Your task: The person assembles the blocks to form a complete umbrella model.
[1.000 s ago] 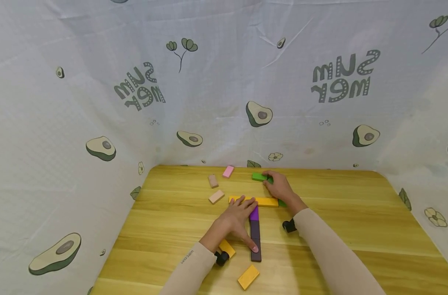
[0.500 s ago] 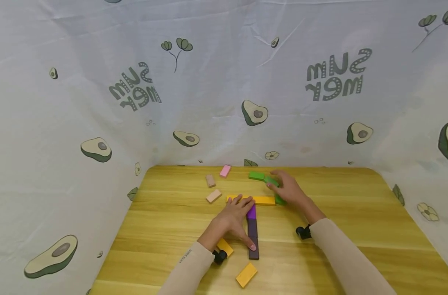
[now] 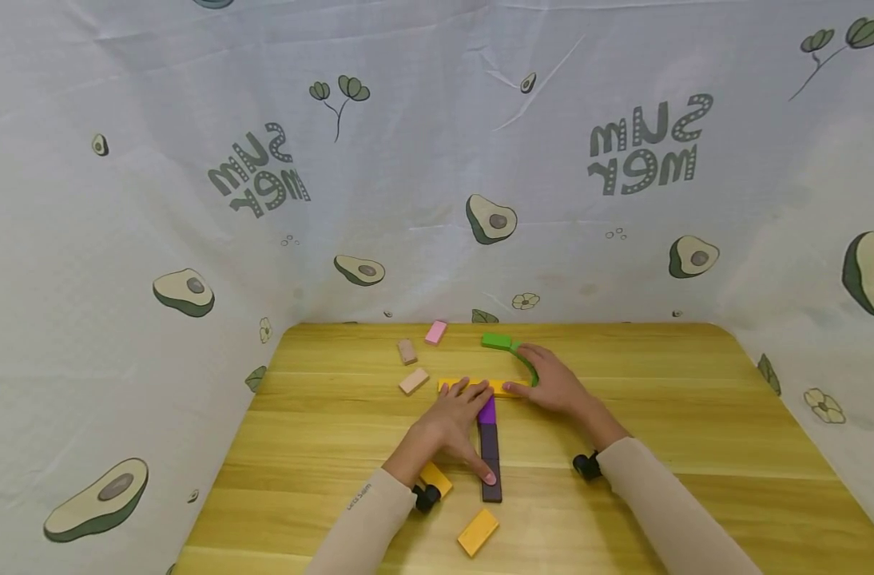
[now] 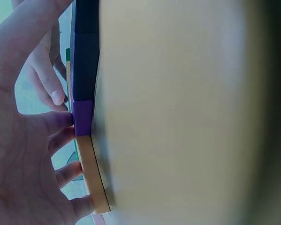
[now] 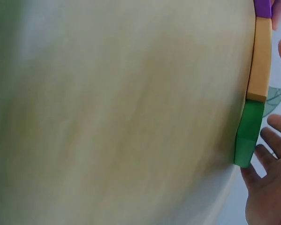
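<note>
a curved run of green blocks [image 5: 250,119] lies toward the far side of the wood-grain tabletop [image 3: 300,447], bending from the right end of a straight yellow row [image 5: 260,61] toward the far left. the rectangular green block [image 3: 496,341] at its far left end is in plain sight; the rest is partly covered by the right hand [image 3: 555,383]. that hand is loose, its fingers relaxed along the outer side of the green curve and clasping nothing. its thumb reaches left over the yellow row; i cannot tell whether it touches.

the left hand [image 3: 451,423] is spread wide and grasps nothing: its fingertips rest on the yellow row and the purple block [image 3: 486,410], its thumb on the nearer of two dark blocks [image 3: 489,441]. purple and dark blocks form a straight column running from the yellow row toward the near side, end to end.

left of the yellow row lie a light tan block [image 3: 414,381] and, farther off, a brownish block [image 3: 407,351] and a pink block [image 3: 435,332], all apart. a loose yellow block [image 3: 478,533] lies near the front, and another yellow piece [image 3: 435,477] shows partly behind the left wrist.

each wrist, below a beige sleeve [image 3: 674,503], carries a small black camera [image 3: 586,465]. white cloth [image 3: 408,160] printed with avocados hangs beyond the table.
</note>
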### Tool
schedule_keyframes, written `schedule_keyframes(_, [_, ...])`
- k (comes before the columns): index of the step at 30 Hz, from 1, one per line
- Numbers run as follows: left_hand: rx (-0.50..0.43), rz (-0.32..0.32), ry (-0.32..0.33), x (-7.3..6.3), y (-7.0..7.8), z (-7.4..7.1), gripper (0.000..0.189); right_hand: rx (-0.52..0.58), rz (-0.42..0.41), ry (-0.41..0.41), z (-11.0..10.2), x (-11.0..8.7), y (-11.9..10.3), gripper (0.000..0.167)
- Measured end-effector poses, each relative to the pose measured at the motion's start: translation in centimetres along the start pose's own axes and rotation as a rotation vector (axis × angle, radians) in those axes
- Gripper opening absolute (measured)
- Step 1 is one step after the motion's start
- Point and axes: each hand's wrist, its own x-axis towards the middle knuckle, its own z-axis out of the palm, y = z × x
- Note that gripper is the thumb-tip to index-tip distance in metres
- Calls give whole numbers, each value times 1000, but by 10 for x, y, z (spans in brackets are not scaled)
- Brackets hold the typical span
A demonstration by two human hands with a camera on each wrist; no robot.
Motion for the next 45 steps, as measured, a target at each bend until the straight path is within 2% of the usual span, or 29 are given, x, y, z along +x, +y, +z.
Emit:
schedule_keyframes(10, [-1, -8, -7, 0, 1, -1, 145, -69, -9, 19, 1, -1, -6, 92])
schedule_keyframes(19, [-9, -23, -10, 0, 2, -2, 146, -69, 0, -7, 0, -1, -9, 94])
schedule_keyframes(32, [9, -2, -10, 0, 2, 0, 145, -64, 1, -6, -2, -1, -11, 94])
schedule_keyframes(40, [-22, 7, 1, -2, 0, 2, 141, -77, 9, -24, -2, -2, -11, 95])
schedule_keyframes(45, [-89, 54, 38, -5, -9, -4, 137, -76, -3, -17, -2, 0, -12, 95])
